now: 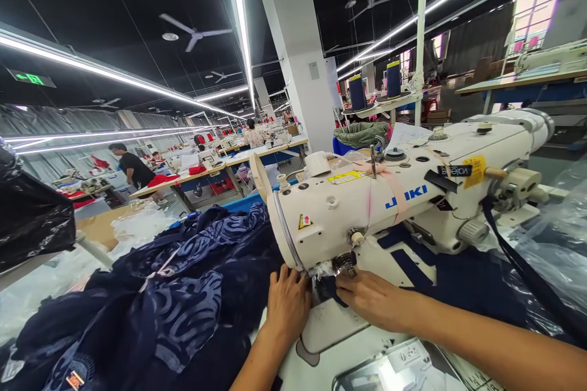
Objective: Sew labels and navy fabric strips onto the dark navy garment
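Navy fabric [183,305], needle hard to make out

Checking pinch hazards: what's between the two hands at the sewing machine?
In the head view, the machine's presser foot and the navy fabric fed under it lie between the left hand and the right hand.

Garment factory; sewing machine [413,195] up front; worktable rows [220,165]; thread cones [358,91]
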The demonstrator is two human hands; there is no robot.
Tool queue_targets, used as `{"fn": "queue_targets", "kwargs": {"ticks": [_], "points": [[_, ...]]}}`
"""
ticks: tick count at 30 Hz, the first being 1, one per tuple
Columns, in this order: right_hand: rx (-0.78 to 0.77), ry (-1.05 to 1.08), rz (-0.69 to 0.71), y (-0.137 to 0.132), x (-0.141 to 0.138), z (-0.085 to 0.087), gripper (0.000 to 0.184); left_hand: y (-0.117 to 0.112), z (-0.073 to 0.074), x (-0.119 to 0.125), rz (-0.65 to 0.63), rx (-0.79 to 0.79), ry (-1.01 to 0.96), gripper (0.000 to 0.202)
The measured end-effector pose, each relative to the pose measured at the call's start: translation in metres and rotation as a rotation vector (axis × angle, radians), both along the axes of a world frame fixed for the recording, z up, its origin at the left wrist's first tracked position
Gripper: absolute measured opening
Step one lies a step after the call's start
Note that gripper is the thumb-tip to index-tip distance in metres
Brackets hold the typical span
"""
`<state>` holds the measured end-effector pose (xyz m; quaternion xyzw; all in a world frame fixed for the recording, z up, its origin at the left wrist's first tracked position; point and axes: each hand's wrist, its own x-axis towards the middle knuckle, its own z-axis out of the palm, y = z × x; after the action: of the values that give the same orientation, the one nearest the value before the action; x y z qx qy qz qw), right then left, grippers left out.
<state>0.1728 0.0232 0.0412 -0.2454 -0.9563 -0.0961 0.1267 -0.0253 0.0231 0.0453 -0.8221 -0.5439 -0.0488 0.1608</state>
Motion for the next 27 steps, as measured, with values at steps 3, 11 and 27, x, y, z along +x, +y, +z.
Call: {"fn": "queue_targets", "kwargs": {"ticks": [3,11,27], "points": [[0.007,0.015,0.019,0.000,-0.003,-0.004,0.017,0.000,0.002,0.001,0.008,0.010,0.003,0.023],[0.074,-0.068,-0.030,-0.001,-0.007,-0.010,0.020,-0.001,0.006,0.004,0.032,-0.034,0.035,0.021],[0.103,-0.028,-0.137,-0.004,-0.022,-0.019,0.017,0.013,0.002,0.005,0.032,-0.031,0.002,0.022]]}}
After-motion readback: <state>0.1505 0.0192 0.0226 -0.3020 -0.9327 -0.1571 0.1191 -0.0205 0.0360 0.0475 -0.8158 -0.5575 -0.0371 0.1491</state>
